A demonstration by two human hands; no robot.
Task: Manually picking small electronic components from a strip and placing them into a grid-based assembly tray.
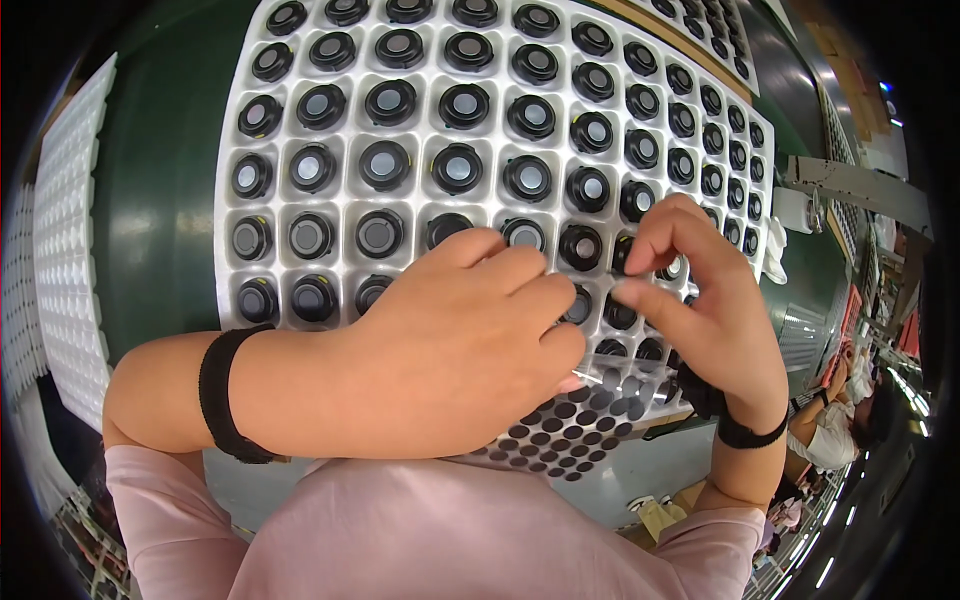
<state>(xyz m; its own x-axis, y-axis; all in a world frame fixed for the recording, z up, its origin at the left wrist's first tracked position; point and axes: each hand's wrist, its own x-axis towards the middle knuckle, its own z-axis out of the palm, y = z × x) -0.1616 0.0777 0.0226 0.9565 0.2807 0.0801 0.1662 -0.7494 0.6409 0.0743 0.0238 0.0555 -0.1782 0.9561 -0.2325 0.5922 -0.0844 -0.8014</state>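
Head view: left hand [470,340] seems to pinch the dot sheet [575,428] at 5 o'clock, probably light and bendy so grab its edge, while right hand [722,310] has tips nearly meeting, can't tell on what.

White tray [222,205] cropped at far-left corner, near-edge black parts [371,291] partly behind left hand [470,335], right hand [712,310] perhaps touching one, unclear

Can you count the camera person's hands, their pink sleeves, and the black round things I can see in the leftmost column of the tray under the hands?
Hands: 2, left hand and right hand
Pink sleeves: 2
Black round things showing there: 6
Total: 10
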